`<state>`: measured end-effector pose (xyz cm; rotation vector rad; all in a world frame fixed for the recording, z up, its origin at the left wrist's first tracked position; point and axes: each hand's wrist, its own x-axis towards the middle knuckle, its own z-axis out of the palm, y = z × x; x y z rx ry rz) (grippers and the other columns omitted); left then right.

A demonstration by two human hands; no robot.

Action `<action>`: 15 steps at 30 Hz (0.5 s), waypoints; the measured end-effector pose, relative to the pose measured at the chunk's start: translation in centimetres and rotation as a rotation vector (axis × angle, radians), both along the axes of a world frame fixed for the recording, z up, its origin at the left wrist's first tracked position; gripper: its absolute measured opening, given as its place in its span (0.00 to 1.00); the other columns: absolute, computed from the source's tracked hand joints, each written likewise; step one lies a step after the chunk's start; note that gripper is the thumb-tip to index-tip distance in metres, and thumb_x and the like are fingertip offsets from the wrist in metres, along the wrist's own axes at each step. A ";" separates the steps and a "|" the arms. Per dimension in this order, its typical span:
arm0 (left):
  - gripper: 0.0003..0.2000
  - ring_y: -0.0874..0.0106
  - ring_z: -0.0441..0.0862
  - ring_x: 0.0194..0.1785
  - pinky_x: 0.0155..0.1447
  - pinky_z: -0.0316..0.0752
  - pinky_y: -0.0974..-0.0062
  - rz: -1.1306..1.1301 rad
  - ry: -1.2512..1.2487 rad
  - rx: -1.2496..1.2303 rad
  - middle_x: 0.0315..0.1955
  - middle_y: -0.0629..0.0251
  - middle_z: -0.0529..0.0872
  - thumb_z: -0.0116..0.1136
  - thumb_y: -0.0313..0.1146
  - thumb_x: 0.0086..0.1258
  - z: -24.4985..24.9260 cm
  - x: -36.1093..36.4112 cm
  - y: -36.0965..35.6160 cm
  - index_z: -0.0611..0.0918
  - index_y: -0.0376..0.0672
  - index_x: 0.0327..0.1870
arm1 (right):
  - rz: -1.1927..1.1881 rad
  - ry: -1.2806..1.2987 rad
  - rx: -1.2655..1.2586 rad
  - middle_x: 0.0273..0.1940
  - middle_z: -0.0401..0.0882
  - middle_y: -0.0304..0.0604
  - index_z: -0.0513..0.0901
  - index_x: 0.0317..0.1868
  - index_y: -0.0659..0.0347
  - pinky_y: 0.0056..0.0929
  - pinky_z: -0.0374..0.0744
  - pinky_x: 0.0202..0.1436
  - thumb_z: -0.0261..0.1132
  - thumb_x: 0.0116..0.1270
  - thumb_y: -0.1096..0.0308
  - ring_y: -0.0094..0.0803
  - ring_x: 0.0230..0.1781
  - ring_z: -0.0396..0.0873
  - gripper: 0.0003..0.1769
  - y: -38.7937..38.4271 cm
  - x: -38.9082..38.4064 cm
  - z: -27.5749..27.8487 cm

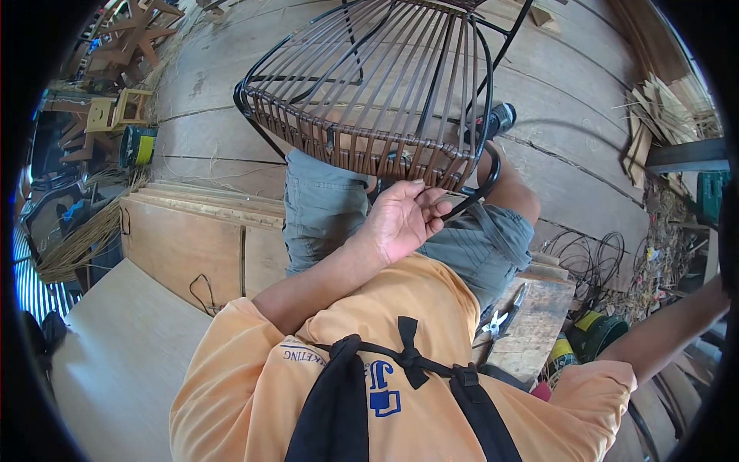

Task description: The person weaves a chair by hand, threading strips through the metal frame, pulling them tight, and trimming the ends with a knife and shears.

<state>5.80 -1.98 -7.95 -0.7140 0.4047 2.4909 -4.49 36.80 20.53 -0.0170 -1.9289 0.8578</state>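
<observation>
My left hand (406, 218) is palm up at the near edge of a brown woven rattan chair (369, 142), its fingers curled in and its thumb against the wrapped rim. Whatever lies between the fingers is too small to make out. The chair has dark metal rods for a frame and slim slats fanning across it; it rests over my knees. A black curved loop (486, 181) of the frame sits just right of that hand. My right arm (670, 327) stretches out to the right, and its hand is lost beyond the dark edge of the picture.
Pruning shears (496, 322) lie on a wooden board (535, 327) at my right side. Coiled dark strands (589, 258) and green-yellow tins (596, 335) are beyond it. Wood scraps (643, 131) pile at the right. Small wooden stools (119, 112) and a straw bundle (85, 246) stand left.
</observation>
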 end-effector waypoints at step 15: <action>0.16 0.70 0.81 0.39 0.45 0.73 0.71 0.038 -0.021 0.001 0.36 0.63 0.85 0.51 0.37 0.68 1.1 0.1 0.0 0.78 0.31 0.46 | 0.710 -1.165 0.445 0.27 0.70 0.37 0.79 0.49 0.62 0.23 0.69 0.38 0.53 0.68 0.76 0.24 0.30 0.69 0.13 -6.5 -5.4 -19.9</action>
